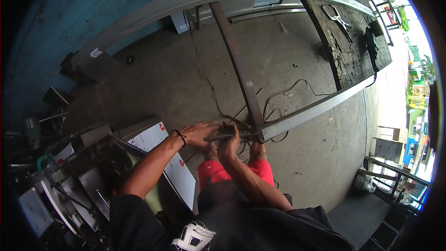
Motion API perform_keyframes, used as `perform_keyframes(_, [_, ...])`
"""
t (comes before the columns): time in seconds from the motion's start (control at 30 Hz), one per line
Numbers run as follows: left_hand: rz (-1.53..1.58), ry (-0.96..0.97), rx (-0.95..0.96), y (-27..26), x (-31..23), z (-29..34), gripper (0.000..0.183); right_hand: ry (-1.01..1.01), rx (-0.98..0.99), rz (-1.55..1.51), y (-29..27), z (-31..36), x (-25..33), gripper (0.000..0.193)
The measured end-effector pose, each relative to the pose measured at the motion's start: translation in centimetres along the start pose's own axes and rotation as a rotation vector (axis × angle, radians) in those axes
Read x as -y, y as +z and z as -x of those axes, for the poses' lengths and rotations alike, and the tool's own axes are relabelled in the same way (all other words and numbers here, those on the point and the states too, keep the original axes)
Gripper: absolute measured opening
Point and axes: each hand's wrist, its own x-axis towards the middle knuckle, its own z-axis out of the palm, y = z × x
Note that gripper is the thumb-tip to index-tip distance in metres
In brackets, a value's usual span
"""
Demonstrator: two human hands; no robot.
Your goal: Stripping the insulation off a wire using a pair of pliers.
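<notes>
My right hand [227,146] is wrapped round a dark grey metal tool [216,136], thumb up, near the tube end. The tool's exact kind is partly hidden by my fingers; it may be a locking clamp. Against the tool's near end lies my left hand [200,133], fingers stretched out toward the right. Just right of my hands ends a grey rectangular metal tube [316,109], which meets a brown steel crossbar [234,60]. Where the tool touches this corner, I cannot make out the contact.
A long grey metal tube [186,2] spans the far side. Locking pliers [338,21] and a black tool [371,46] lie on the worn wooden bench [341,60]. Cables [211,90] trail over the floor. White-wrapped sheets [183,176] and metal scraps [88,190] crowd the left.
</notes>
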Motion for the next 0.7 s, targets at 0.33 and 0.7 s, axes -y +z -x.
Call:
perform_keyframes(0.33, [0.149, 0.131, 0.005, -0.5, 2.1, -4.8, 0.084, -0.096, -0.069, -0.059, 0.9, -2.4, -0.3, 0.042])
perform_keyframes(0.7, [0.068, 0.059, -0.230, 0.4, 3.8, -5.5, 0.042, -0.148, -0.104, -0.091, 1.6, -4.1, -0.8, 0.045])
